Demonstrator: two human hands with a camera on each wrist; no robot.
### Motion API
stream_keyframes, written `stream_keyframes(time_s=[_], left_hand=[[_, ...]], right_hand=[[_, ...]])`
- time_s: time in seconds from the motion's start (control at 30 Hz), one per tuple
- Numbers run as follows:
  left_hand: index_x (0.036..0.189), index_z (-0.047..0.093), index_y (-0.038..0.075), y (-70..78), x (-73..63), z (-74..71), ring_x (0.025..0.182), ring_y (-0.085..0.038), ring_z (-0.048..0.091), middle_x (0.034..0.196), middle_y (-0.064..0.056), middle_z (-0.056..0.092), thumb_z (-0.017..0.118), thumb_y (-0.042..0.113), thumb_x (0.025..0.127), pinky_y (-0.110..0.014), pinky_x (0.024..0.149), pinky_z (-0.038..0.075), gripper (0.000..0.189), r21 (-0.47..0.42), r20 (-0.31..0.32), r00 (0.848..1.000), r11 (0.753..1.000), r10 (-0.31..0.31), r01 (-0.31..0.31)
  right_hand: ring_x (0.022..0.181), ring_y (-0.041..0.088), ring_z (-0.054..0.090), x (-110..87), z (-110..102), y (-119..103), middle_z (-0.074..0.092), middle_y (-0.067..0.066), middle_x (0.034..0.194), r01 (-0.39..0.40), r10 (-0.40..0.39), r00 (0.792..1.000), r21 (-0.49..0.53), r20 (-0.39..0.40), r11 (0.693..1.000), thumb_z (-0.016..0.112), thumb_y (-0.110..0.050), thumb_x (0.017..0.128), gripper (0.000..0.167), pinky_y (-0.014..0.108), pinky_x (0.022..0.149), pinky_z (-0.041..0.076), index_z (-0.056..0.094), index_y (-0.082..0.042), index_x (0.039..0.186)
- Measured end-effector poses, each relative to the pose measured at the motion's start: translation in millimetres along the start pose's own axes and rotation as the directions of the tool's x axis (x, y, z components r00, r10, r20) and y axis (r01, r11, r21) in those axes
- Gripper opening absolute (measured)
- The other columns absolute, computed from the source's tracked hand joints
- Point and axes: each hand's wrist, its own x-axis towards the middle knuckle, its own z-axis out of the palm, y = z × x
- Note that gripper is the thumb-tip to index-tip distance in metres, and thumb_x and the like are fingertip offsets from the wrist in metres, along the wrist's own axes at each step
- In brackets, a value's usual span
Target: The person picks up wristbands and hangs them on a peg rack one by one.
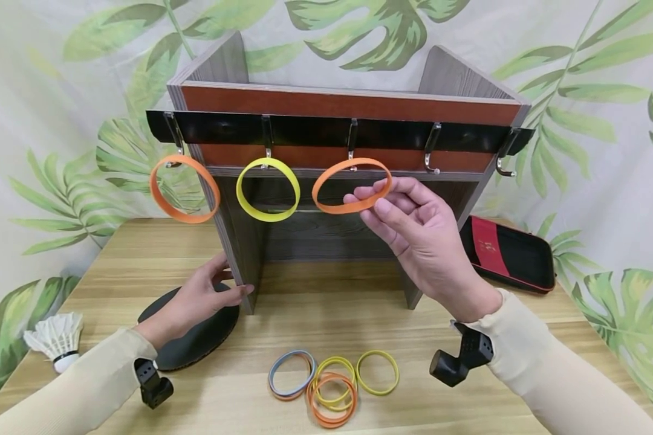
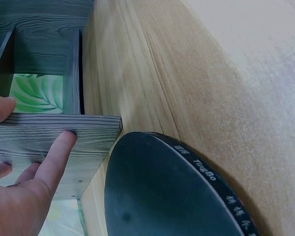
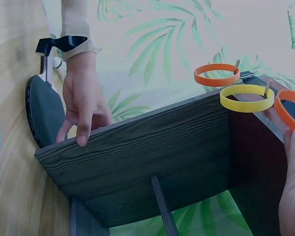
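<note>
My right hand [image 1: 427, 241] pinches an orange wristband [image 1: 354, 208] by its right side between thumb and fingers. The band's top overlaps the middle hook [image 1: 352, 136] of a black hook rail [image 1: 310, 134]. Another orange band [image 1: 187, 217] hangs from the leftmost hook, with a yellow band [image 1: 268, 216] on the hook beside it. My left hand [image 1: 198, 299] holds the front edge of the grey wooden shelf's left side panel [image 2: 96, 123], its thumb at the edge and fingers against the outer face. In the right wrist view, the held band [image 3: 285, 110] is partly cut off.
Several loose bands, including a lone yellow one [image 1: 378, 389] and a blue one [image 1: 274, 386], lie on the table [image 1: 446, 405]. A black table tennis bat [image 1: 196, 338] lies beneath my left forearm, near a shuttlecock [image 1: 57, 341]. A black-and-red case [image 1: 522, 260] lies right of the shelf.
</note>
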Motion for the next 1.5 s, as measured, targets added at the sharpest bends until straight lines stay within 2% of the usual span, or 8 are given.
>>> stream_keyframes(time_s=[0.2,0.3,0.53,0.97,1.17,1.3,1.43,1.5], left_hand=[[0.155,0.040,0.007,-2.1,0.4,0.1,0.128,-0.043,0.056,0.149,-0.026,0.052,0.072,0.010,0.098,-0.028,0.085,0.062,0.065,-0.001,0.001,1.000,1.000,-0.001,0.001],[0.155,0.040,0.008,-2.0,0.5,0.1,0.128,-0.043,0.055,0.149,-0.026,0.051,0.072,0.011,0.098,-0.028,0.085,0.062,0.066,-0.004,0.002,1.000,1.000,-0.004,0.004],[0.155,0.041,0.008,-1.2,0.3,0.2,0.128,-0.043,0.056,0.150,-0.025,0.052,0.072,0.011,0.098,-0.025,0.085,0.061,0.066,0.013,-0.004,1.000,1.000,-0.003,0.003],[0.154,0.042,0.008,-1.8,1.1,-0.7,0.125,-0.042,0.058,0.149,-0.025,0.053,0.072,0.011,0.098,-0.025,0.084,0.061,0.065,0.024,-0.003,1.000,1.000,-0.002,0.002],[0.155,0.041,0.008,-3.1,0.8,0.0,0.125,-0.042,0.057,0.149,-0.025,0.053,0.072,0.011,0.098,-0.026,0.085,0.062,0.065,0.010,-0.002,1.000,1.000,-0.004,0.004],[0.155,0.041,0.008,-2.7,1.5,0.2,0.125,-0.043,0.057,0.149,-0.025,0.053,0.072,0.011,0.098,-0.027,0.084,0.062,0.065,0.014,-0.005,1.000,1.000,0.001,-0.001],[0.155,0.041,0.007,-1.8,1.5,0.0,0.126,-0.043,0.056,0.150,-0.026,0.052,0.072,0.011,0.098,-0.026,0.085,0.062,0.065,0.019,-0.006,1.000,1.000,-0.007,0.007],[0.155,0.041,0.007,-1.5,1.5,-0.1,0.126,-0.043,0.056,0.150,-0.026,0.052,0.072,0.011,0.098,-0.026,0.085,0.062,0.065,0.021,-0.008,1.000,1.000,-0.010,0.011]], right_hand=[[0.116,0.023,0.075,-0.9,1.9,3.4,0.077,0.005,0.117,-0.041,0.039,0.997,-0.035,-0.063,0.999,0.055,0.006,0.104,0.021,0.029,0.102,0.058,0.065,-0.008,0.117],[0.115,0.021,0.076,-1.7,2.1,5.0,0.078,0.004,0.116,-0.058,0.055,0.996,-0.044,-0.069,0.997,0.055,0.007,0.103,0.022,0.030,0.102,0.058,0.065,-0.008,0.116],[0.113,0.019,0.076,-2.7,-0.2,7.2,0.078,0.003,0.116,-0.069,0.066,0.996,-0.072,-0.054,0.995,0.057,0.006,0.103,0.024,0.032,0.103,0.057,0.066,-0.009,0.118],[0.114,0.015,0.074,-4.1,-3.6,12.1,0.077,0.001,0.114,-0.088,0.083,0.995,-0.120,-0.046,0.989,0.051,0.012,0.102,0.030,0.034,0.105,0.057,0.065,-0.011,0.116],[0.112,0.017,0.076,-9.6,-10.8,24.2,0.075,0.002,0.117,-0.138,0.138,0.990,-0.123,-0.011,0.983,0.054,0.011,0.101,0.030,0.033,0.104,0.057,0.066,-0.011,0.118],[0.111,0.018,0.077,-17.4,-15.9,36.7,0.077,0.003,0.116,-0.205,0.218,0.976,-0.250,0.023,0.946,0.060,0.005,0.100,0.023,0.033,0.103,0.059,0.066,-0.008,0.119],[0.108,0.020,0.078,-29.2,-21.4,53.8,0.077,0.013,0.117,-0.252,0.315,0.945,-0.425,0.083,0.869,0.067,0.000,0.098,0.024,0.035,0.098,0.061,0.066,0.001,0.122],[0.105,0.018,0.077,-35.4,-24.8,62.7,0.076,0.018,0.115,-0.237,0.354,0.925,-0.516,0.140,0.823,0.069,-0.003,0.098,0.024,0.035,0.096,0.062,0.067,0.004,0.121]])
